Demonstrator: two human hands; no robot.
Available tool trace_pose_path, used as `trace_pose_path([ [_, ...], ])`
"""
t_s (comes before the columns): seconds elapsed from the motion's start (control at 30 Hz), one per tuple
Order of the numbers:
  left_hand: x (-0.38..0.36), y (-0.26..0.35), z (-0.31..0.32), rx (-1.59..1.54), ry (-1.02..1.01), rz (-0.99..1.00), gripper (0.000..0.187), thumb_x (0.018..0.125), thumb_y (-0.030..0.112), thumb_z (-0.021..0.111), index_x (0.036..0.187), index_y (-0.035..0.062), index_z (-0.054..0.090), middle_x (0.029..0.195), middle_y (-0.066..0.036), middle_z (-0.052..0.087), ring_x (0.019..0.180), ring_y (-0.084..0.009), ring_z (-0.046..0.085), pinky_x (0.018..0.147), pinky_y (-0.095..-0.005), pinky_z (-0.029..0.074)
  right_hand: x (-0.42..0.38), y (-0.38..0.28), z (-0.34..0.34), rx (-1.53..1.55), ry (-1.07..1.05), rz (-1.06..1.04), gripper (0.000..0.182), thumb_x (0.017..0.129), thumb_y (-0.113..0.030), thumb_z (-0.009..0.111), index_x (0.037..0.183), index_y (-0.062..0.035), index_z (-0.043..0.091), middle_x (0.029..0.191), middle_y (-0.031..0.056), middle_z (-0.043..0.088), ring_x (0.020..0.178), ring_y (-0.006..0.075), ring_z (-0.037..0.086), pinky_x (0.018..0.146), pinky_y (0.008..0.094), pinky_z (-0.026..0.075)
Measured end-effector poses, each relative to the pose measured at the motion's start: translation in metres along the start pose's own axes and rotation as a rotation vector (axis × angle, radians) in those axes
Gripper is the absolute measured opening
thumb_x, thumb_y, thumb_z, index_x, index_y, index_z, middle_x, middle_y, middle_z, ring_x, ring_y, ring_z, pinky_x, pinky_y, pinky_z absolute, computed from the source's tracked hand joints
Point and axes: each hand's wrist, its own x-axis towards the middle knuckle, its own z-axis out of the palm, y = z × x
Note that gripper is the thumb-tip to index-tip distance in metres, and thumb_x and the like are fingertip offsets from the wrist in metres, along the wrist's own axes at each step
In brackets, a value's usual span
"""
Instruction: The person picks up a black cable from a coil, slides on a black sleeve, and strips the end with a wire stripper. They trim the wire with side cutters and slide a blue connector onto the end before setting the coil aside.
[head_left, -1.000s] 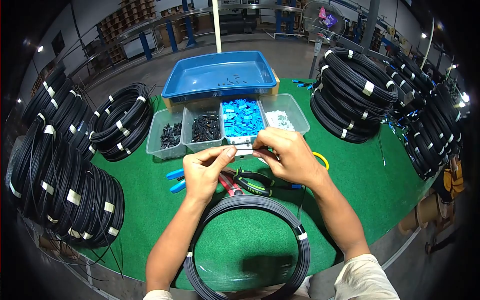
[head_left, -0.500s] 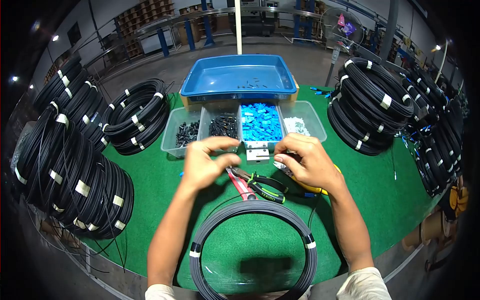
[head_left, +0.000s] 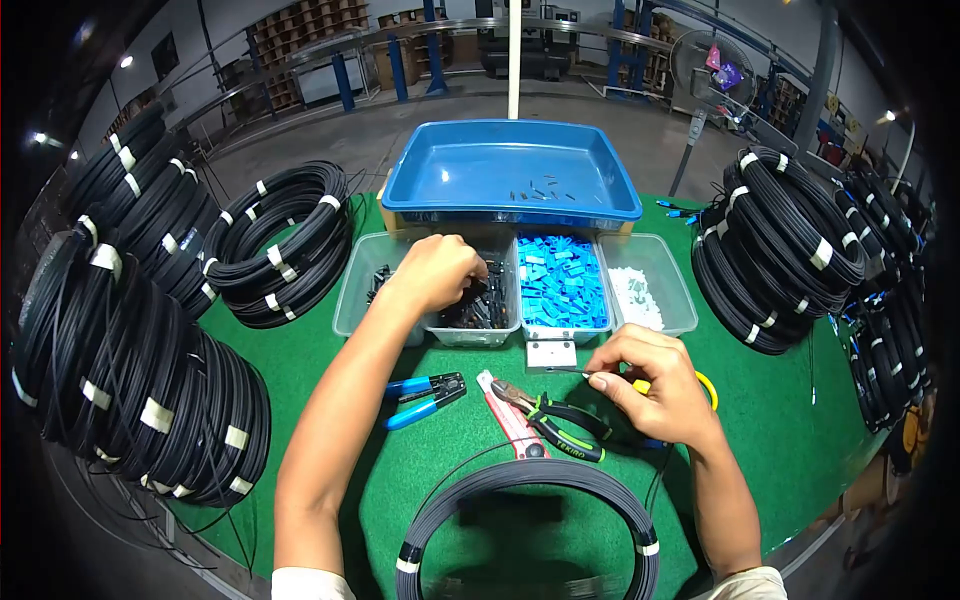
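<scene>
My left hand is in the second compartment of the clear bins, its fingers curled down among small black parts; the fingertips are partly hidden, so what they pinch does not show. My right hand pinches the end of a thin black cable, which points left in front of a small white block. A coil of black cable with bands of tape lies nearest me. Between my arms are pliers with black and green handles, a red cutter and a blue-handled stripping tool.
Blue clips and white pieces fill the other bins. Behind stands a blue tray with a few small dark bits. Stacked cable coils flank the green mat, left and right. Something yellow shows behind my right hand.
My left hand has gone from above the pliers forward into the bin of black parts, uncovering the blue-handled tool. The right hand still pinches the cable end. The view has shifted slightly.
</scene>
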Motion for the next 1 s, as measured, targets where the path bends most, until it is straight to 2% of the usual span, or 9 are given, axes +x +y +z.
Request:
trace_pose_path([
  [0.1, 0.014, -0.007, 0.014, 0.226, 0.031, 0.043, 0.032, 0.069, 0.002, 0.071, 0.093, 0.0214, 0.08, 0.086, -0.01, 0.072, 0.094, -0.0293, 0.069, 0.083, -0.0433, 0.055, 0.001, 0.003, 0.003, -0.006, 0.022, 0.013, 0.01, 0.081, 0.0, 0.072, 0.09, 0.0016, 0.069, 0.086, 0.0112, 0.065, 0.075, 0.0213, 0.066, 0.069, 0.0329, 0.053],
  [0.27, 0.011, -0.003, 0.017, 0.216, 0.017, 0.128, 0.023, 0.068, 0.003, 0.071, 0.083, 0.0192, 0.078, 0.084, -0.01, 0.073, 0.09, -0.0289, 0.071, 0.08, -0.0417, 0.056, 0.001, 0.002, 0.007, 0.002, 0.015, 0.017, 0.009, 0.08, 0.0, 0.072, 0.088, 0.0007, 0.069, 0.084, 0.0101, 0.064, 0.074, 0.0205, 0.066, 0.067, 0.0324, 0.053],
  [0.37, 0.004, 0.013, -0.001, 0.01, -0.166, 0.002, 0.017, 0.067, 0.005, 0.071, 0.077, 0.0179, 0.078, 0.082, -0.01, 0.074, 0.084, -0.0296, 0.072, 0.076, -0.0427, 0.057, 0.0, 0.0, 0.007, 0.01, 0.018, 0.013, 0.008, 0.08, -0.001, 0.072, 0.088, 0.0, 0.069, 0.084, 0.0097, 0.064, 0.074, 0.0208, 0.065, 0.067, 0.0326, 0.052],
  [0.43, 0.002, 0.016, -0.004, 0.011, -0.262, -0.019, 0.021, 0.067, 0.003, 0.072, 0.083, 0.0148, 0.078, 0.084, -0.009, 0.074, 0.084, -0.031, 0.072, 0.074, -0.0437, 0.056, -0.001, -0.001, 0.007, 0.015, 0.012, 0.007, 0.007, 0.081, -0.002, 0.072, 0.087, -0.0003, 0.07, 0.084, 0.0096, 0.064, 0.075, 0.0215, 0.065, 0.067, 0.0329, 0.052],
  [0.57, 0.004, 0.015, -0.004, 0.159, -0.251, -0.048, 0.02, 0.068, 0.004, 0.071, 0.083, 0.0153, 0.078, 0.085, -0.009, 0.074, 0.088, -0.0292, 0.071, 0.078, -0.0432, 0.055, -0.001, -0.002, 0.007, 0.001, -0.012, -0.002, 0.007, 0.081, -0.004, 0.073, 0.087, -0.0006, 0.07, 0.085, 0.0096, 0.065, 0.076, 0.0237, 0.065, 0.069, 0.0343, 0.052],
  [0.73, 0.006, 0.01, 0.012, 0.171, -0.011, 0.144, 0.021, 0.068, 0.008, 0.074, 0.085, 0.0185, 0.08, 0.089, -0.002, 0.073, 0.097, -0.0234, 0.065, 0.084, -0.0398, 0.051, -0.001, -0.004, 0.004, -0.004, 0.003, -0.016, 0.007, 0.081, -0.004, 0.073, 0.088, -0.001, 0.071, 0.085, 0.0094, 0.065, 0.076, 0.0237, 0.065, 0.069, 0.0345, 0.052],
  [0.83, 0.007, 0.006, 0.016, 0.242, -0.081, 0.17, 0.021, 0.068, 0.011, 0.076, 0.087, 0.0191, 0.08, 0.089, 0.001, 0.073, 0.098, -0.0218, 0.064, 0.082, -0.0387, 0.049, -0.001, -0.004, 0.004, 0.005, -0.014, 0.0, 0.007, 0.082, -0.004, 0.072, 0.088, -0.0012, 0.071, 0.085, 0.0091, 0.065, 0.076, 0.0228, 0.065, 0.067, 0.0339, 0.052],
  [0.9, 0.007, 0.005, 0.015, 0.259, -0.086, 0.173, 0.021, 0.067, 0.011, 0.076, 0.086, 0.0186, 0.08, 0.089, 0.001, 0.073, 0.098, -0.0214, 0.063, 0.082, -0.0389, 0.049, -0.002, 0.001, 0.007, 0.004, -0.003, -0.062, 0.007, 0.082, -0.004, 0.075, 0.088, -0.0019, 0.073, 0.086, 0.0065, 0.065, 0.072, 0.0138, 0.062, 0.06, 0.0263, 0.05],
  [1.0, 0.007, 0.006, 0.015, 0.273, -0.096, 0.165, 0.019, 0.067, 0.012, 0.077, 0.085, 0.0174, 0.079, 0.089, 0.001, 0.072, 0.1, -0.0207, 0.063, 0.082, -0.0392, 0.048, -0.002, 0.002, 0.007, 0.019, 0.0, -0.054, 0.007, 0.082, -0.004, 0.075, 0.088, -0.0021, 0.074, 0.086, 0.0067, 0.065, 0.072, 0.0137, 0.062, 0.06, 0.0264, 0.05],
])
